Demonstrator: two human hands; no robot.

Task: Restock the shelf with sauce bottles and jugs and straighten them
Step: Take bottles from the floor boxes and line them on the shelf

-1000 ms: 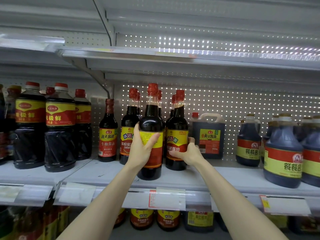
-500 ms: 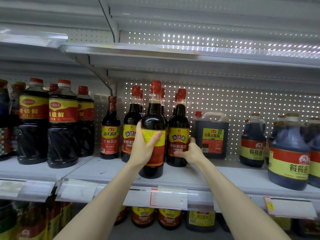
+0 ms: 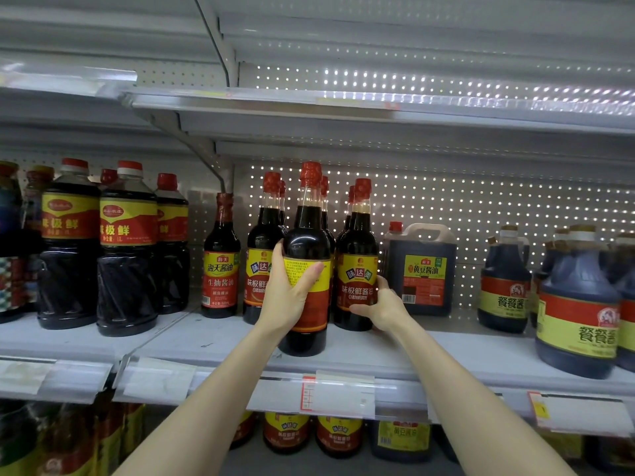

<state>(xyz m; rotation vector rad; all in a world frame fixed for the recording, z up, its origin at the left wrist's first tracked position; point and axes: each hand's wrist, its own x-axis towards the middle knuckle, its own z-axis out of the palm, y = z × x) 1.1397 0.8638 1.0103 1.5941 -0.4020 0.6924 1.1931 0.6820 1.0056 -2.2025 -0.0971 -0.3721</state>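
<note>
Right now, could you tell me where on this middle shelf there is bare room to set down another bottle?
Bare shelf lies in front of the square jug, up to the handled jugs; another patch lies in front of the slim bottle. It is crowded around the tall bottles that the left hand and right hand hold.

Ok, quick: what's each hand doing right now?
Left hand: closed, gripping the front soy sauce bottle.
Right hand: closed, gripping the neighbouring soy sauce bottle to its right.
</note>
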